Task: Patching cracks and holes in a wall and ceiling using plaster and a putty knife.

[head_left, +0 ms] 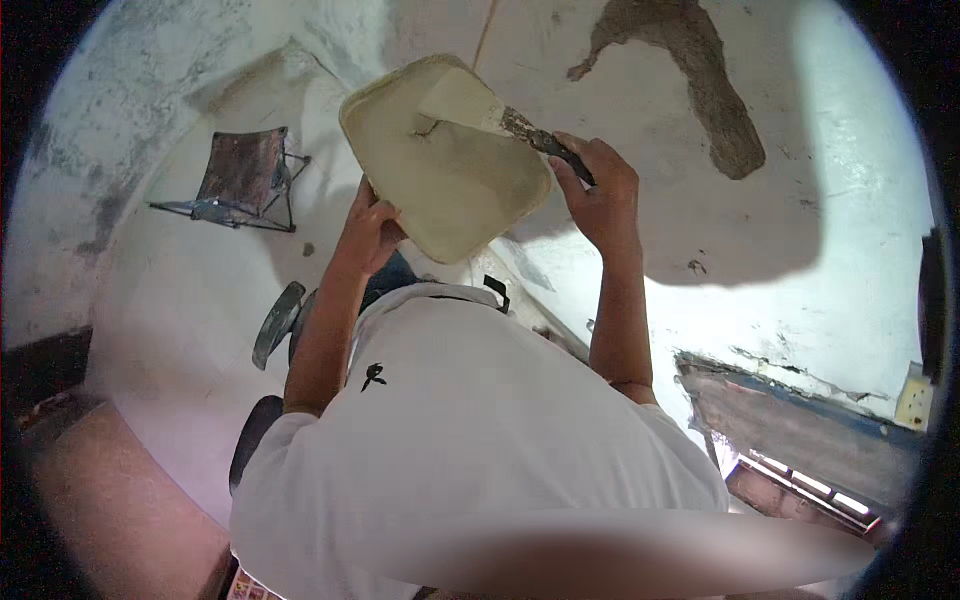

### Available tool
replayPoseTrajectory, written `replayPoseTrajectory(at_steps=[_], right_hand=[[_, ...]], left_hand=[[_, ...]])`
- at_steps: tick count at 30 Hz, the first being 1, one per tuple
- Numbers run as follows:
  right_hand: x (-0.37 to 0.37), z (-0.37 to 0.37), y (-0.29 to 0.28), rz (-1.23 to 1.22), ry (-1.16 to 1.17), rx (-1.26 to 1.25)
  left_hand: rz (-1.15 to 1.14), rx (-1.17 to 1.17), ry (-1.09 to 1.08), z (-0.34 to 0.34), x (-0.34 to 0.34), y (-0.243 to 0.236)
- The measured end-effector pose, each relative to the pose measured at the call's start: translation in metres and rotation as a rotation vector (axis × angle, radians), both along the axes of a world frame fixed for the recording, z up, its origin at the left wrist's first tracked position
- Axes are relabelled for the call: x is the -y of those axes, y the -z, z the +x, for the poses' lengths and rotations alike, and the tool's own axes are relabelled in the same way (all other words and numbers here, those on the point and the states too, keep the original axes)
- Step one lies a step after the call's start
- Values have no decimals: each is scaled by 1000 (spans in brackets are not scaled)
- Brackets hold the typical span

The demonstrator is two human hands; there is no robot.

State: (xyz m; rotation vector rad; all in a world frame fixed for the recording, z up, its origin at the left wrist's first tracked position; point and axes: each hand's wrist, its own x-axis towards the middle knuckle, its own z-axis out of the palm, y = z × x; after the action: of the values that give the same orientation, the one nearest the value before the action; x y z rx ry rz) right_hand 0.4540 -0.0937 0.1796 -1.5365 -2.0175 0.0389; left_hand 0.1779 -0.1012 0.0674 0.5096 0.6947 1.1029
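Observation:
My left hand [370, 228] holds the left edge of a pale, squarish tray [493, 236] with rounded corners, tilted in front of me, with smooth beige-grey paste in it. My fingers are partly hidden behind it. My right hand [602, 195] is closed round the dark, crusted handle of a putty knife [555, 147]. The knife's wide blade lies over the tray, in or against the paste. Below the tray shows my white shirt [520, 420].
A small folding stool [243, 172] with a metal frame stands at the left. Dark footwear [278, 323] shows below it. A rough grey-brown patch [730, 130] marks the pale surface ahead-right. A worn grey ledge [800, 430] and a switch plate [915, 395] are at the right.

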Motion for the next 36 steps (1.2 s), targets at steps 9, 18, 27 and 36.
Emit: replayPoseTrajectory(at_steps=[9, 18, 27, 36], right_hand=[[33, 36, -44, 4, -8, -110], [63, 58, -96, -134, 106, -164], [70, 59, -116, -172, 287, -265], [67, 59, -148, -98, 337, -223]], left_hand=[[75, -38, 75, 10, 14, -16], [46, 101, 211, 31, 4, -50], [69, 51, 310, 32, -27, -65], [90, 102, 433, 29, -57, -81]])
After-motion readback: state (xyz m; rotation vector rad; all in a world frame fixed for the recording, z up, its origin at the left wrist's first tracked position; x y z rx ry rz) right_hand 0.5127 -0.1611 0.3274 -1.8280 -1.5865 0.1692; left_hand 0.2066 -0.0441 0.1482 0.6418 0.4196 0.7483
